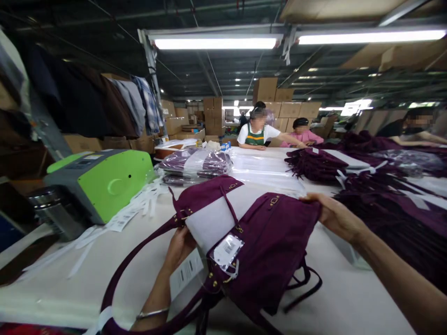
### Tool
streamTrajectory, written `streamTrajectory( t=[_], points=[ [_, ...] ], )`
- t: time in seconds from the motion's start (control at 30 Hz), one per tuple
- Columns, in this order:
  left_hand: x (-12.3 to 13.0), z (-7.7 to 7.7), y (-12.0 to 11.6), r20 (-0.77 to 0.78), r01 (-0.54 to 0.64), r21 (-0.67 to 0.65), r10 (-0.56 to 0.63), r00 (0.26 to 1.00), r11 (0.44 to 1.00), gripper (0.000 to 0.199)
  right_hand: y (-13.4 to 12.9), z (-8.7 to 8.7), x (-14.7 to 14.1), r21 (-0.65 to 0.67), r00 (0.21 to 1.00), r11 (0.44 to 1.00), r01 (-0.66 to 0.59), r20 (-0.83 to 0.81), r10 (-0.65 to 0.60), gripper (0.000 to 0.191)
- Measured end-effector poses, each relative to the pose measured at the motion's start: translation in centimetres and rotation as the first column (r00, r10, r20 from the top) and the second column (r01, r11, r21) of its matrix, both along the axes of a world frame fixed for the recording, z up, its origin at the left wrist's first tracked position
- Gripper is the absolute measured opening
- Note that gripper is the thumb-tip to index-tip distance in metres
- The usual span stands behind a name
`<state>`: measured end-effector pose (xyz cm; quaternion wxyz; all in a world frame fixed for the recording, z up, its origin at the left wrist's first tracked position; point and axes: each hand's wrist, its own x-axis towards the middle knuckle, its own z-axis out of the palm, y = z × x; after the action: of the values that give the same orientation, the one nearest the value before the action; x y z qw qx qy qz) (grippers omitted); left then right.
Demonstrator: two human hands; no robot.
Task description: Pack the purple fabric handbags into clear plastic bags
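A purple bag (275,246) with a white sheet (211,223) around its middle is held over the table, its long strap (122,265) looping to the left. My left hand (180,244) grips the bag near the strap joint, partly hidden behind it. My right hand (330,211) pinches the bag's upper right corner. A plastic-covered tag (227,251) hangs on the bag's front, and a white paper label (186,273) hangs beside my left wrist.
The pale table (45,298) bears a green machine (118,184), a steel flask (57,211), paper strips, plastic-wrapped bags (195,163) and piled purple bags (401,223). People work across the table.
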<state>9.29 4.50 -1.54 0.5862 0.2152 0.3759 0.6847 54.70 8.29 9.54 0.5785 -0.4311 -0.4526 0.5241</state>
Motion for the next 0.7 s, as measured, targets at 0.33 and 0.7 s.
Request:
streamTrajectory(
  t=[0.33, 0.7],
  points=[
    [-1.8, 0.0, -4.2, -0.2, 0.082, -0.233, -0.13, 0.971, 0.969, 0.028, -0.4, -11.4, -1.2, -0.377, 0.836, 0.918, 0.12, 0.537, 0.112, 0.048],
    [2.9, -1.4, -8.1, -0.31, 0.004, -0.277, -0.094, 0.946, 0.961, 0.056, 3.0, -13.0, 0.8, -0.056, 0.692, 0.976, 0.21, 0.714, -0.108, 0.041]
  ],
)
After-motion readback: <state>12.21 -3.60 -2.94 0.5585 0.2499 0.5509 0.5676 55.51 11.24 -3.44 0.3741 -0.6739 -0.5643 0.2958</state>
